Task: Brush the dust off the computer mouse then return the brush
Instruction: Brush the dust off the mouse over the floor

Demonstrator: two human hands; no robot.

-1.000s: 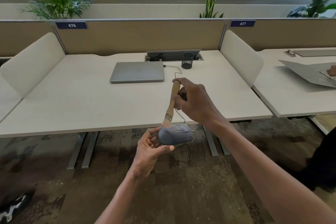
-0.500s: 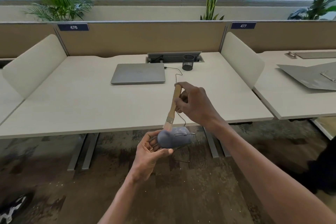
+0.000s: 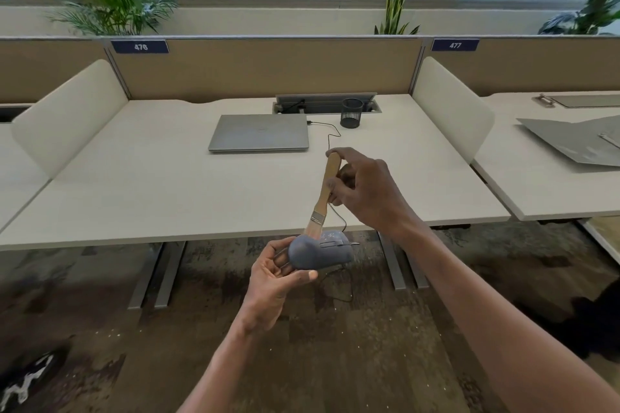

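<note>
mouse: dusty blue-grey corded computer mouse [image 3: 318, 253], held in the air in front of the near edge of the pale tabletop [image 3: 167, 198], over the carpet. Probably so the dust falls to the floor and not on the work surface.
left hand: left hand [image 3: 278, 278] cradles the mouse from below and behind; thumb laid along its near side, fingers [image 3: 281, 261] curled under it. Closed around the mouse, tail end toward the palm, top face left exposed for the brush.
brush: small flat paintbrush with a wooden handle and metal ferrule [image 3: 322, 198], tilted, handle top leaning away and to the right, pale bristles down on the mouse's upper surface near the buttons. White specks show on that area, so dusting looks unfinished.
right hand: right hand [image 3: 365, 191] pinches the handle around mid-length to the top; thumb and fingers [image 3: 333, 152] pressed onto the wood, the remaining ones loosely curled. A light pencil-style grip, which suits short flicks.
cable: thin black cable [image 3: 335, 139] runs from the mouse up over the tabletop edge to the closed grey laptop [image 3: 260, 136]. It limits how far the mouse can be pulled out.
return spot: black mesh pen cup [image 3: 351, 112] beside the laptop looks like the likely home for the brush; can't confirm.
stage: mid-brushing, return not yet begun.
</note>
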